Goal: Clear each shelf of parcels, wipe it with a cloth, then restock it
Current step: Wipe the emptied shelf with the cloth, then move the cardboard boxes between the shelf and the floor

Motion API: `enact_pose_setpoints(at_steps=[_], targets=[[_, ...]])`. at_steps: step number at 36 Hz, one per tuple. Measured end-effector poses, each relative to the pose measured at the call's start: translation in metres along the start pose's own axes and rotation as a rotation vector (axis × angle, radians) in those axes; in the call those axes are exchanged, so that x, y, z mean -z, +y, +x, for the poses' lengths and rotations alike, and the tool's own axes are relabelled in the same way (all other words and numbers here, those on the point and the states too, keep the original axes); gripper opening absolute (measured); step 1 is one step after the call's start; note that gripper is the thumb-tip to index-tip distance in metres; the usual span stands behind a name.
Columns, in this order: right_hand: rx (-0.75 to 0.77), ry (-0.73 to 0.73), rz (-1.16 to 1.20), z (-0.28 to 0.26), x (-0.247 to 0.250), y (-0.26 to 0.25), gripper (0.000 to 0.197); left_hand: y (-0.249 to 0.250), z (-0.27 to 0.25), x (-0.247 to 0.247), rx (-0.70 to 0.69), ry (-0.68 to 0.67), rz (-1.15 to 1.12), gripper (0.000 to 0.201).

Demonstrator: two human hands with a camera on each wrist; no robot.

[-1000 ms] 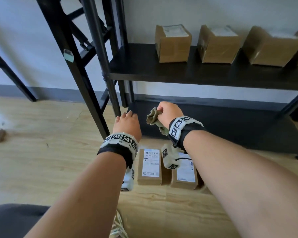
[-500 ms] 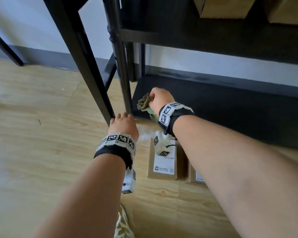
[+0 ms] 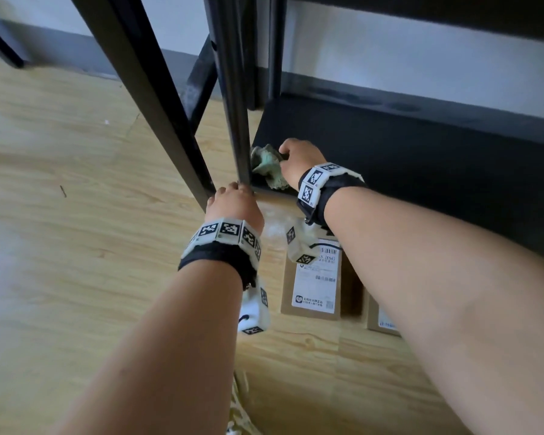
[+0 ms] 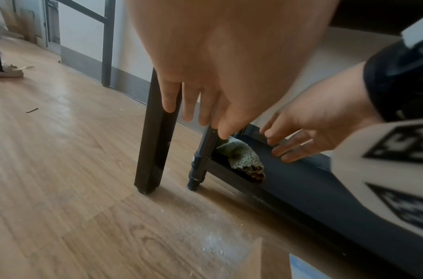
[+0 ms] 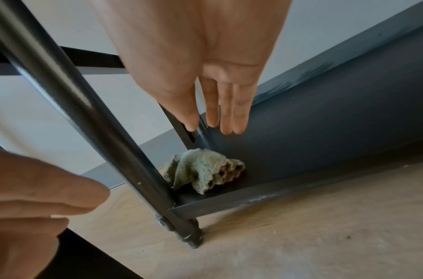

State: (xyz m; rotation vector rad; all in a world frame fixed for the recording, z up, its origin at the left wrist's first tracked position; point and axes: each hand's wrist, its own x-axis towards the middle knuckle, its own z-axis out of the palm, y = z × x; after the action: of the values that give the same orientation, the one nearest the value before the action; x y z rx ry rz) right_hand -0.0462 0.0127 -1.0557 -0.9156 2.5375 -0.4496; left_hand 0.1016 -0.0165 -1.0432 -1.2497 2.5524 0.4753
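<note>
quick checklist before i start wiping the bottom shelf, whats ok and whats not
1. Bottom shelf free of parcels: ok in the part shown.
2. Cloth on the shelf: ok, bunched in the front left corner by the post.
3. Right hand gripping the cloth: not ok, fingers straight above it.
4. Left hand steadying the post: cannot tell.
5. Parcels out of the way: ok, on the floor.
</note>
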Motion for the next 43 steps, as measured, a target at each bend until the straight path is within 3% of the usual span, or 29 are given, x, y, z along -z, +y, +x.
enact_pose_setpoints(at_steps=[13,17,20,25,29,32,35,39,43], targets=[[-0.070,0.046,0.034,-0.066,0.027,0.057,0.039,0.015,-0.031,-0.006,-0.048,0.036,-0.015,0.052],[-0.151,0.022,0.044,-0.099,0.016,0.075,0.043,0.020,-0.044,-0.020,-0.055,-0.055,-0.012,0.056],[-0.240,-0.045,0.023,-0.129,-0.001,0.088,0.046,0.025,-0.058,-0.037,-0.038,-0.198,0.048,0.052],[-0.337,-0.157,-0.038,-0.161,-0.027,0.104,0.037,0.030,-0.072,-0.060,-0.054,-0.295,0.161,0.040],[-0.350,-0.291,-0.073,-0.177,-0.032,0.106,0.013,0.025,-0.076,-0.072,-0.061,-0.390,0.219,0.014],[-0.332,-0.425,-0.104,-0.186,-0.039,0.109,0.022,0.023,-0.077,-0.088,-0.068,-0.494,0.235,0.017],[-0.320,-0.490,-0.064,-0.194,-0.040,0.107,0.026,0.024,-0.083,-0.092,-0.046,-0.494,0.152,0.018],[-0.336,-0.440,-0.037,-0.199,-0.035,0.103,0.020,0.030,-0.089,-0.084,-0.038,-0.467,0.020,0.039],[-0.374,-0.347,0.062,-0.196,-0.024,0.103,0.014,0.040,-0.087,-0.072,-0.025,-0.428,-0.105,0.017]])
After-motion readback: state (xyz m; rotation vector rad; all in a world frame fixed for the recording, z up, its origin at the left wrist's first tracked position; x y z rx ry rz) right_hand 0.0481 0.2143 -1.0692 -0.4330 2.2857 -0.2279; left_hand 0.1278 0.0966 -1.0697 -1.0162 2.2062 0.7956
